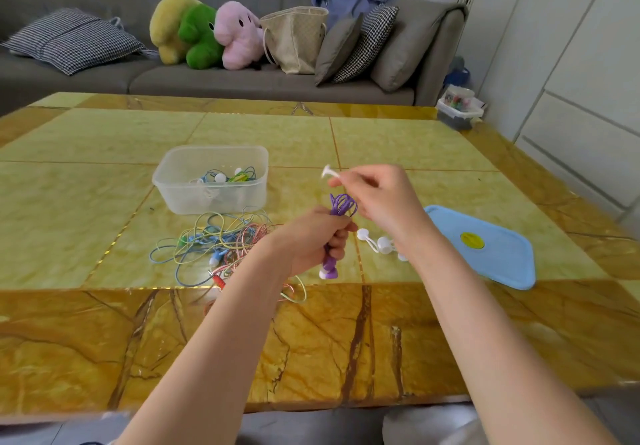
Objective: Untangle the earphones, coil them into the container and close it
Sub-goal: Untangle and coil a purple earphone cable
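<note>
My left hand [313, 236] grips a coiled bundle of purple earphones [341, 207] above the table, its loops sticking out at the top and the earbud ends hanging below at the fist. My right hand [381, 198] pinches a white cable tie [327, 171] just above the purple loops. A clear plastic container [211, 178] stands at the centre left, holding several coiled earphones. In front of it lies a tangled heap of blue, yellow, green and pink earphones [221, 245]. The blue lid [485, 247] with a yellow spot lies flat at the right.
More white cable ties [379, 242] lie on the yellow marbled table [104, 181] between my hands and the lid. A small lidded box [459, 112] sits at the far right corner. Behind the table stands a grey sofa [207, 77] with cushions, plush toys and a bag.
</note>
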`<state>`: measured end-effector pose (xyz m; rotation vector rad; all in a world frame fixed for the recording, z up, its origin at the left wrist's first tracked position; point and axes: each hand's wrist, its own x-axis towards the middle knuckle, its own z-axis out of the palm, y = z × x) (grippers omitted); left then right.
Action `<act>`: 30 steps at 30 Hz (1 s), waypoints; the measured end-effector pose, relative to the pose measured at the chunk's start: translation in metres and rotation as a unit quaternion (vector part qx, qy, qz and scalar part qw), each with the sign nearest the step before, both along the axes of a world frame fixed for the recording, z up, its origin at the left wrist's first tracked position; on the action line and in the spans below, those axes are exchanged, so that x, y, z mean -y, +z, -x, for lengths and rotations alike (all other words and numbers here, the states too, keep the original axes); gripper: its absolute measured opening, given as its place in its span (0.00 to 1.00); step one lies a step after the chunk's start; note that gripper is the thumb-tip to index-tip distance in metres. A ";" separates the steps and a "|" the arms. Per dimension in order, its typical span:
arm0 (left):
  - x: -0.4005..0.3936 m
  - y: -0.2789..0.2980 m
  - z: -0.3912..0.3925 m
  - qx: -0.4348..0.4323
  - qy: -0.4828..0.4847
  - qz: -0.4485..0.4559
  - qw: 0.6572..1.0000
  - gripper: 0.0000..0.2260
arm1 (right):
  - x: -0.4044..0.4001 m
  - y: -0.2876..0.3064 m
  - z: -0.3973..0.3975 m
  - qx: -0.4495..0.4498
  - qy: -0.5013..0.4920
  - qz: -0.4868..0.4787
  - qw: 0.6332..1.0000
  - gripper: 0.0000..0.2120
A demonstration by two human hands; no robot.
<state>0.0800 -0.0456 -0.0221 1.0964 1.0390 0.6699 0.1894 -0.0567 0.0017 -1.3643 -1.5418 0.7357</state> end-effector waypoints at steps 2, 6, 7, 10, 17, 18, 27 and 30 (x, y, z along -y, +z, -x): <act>0.001 0.000 -0.001 -0.038 -0.008 -0.043 0.998 0.13 | -0.002 -0.002 0.007 0.118 0.009 -0.019 0.993 0.09; 0.001 0.005 0.002 -0.123 -0.009 -0.099 0.987 0.12 | -0.003 -0.003 0.004 0.175 -0.002 -0.033 0.984 0.07; 0.000 0.006 0.003 -0.133 -0.016 -0.106 0.985 0.13 | -0.004 -0.003 0.003 0.165 -0.002 -0.032 0.986 0.07; -0.001 0.007 0.007 -0.125 -0.029 -0.104 0.986 0.12 | -0.005 -0.005 0.001 0.113 -0.011 -0.025 0.993 0.05; -0.003 0.016 0.012 0.054 0.003 0.024 0.998 0.16 | -0.006 -0.006 0.001 0.087 -0.048 -0.053 0.994 0.05; -0.003 0.016 0.012 0.058 0.017 0.025 0.998 0.18 | -0.006 -0.007 0.002 0.098 -0.050 -0.064 0.992 0.05; -0.009 0.011 0.015 -0.025 0.100 -0.100 0.990 0.18 | -0.001 -0.005 0.001 0.038 0.025 -0.023 0.999 0.09; -0.011 0.011 0.013 -0.040 0.164 -0.135 0.976 0.17 | 0.003 -0.004 0.003 -0.067 0.026 0.032 0.997 0.05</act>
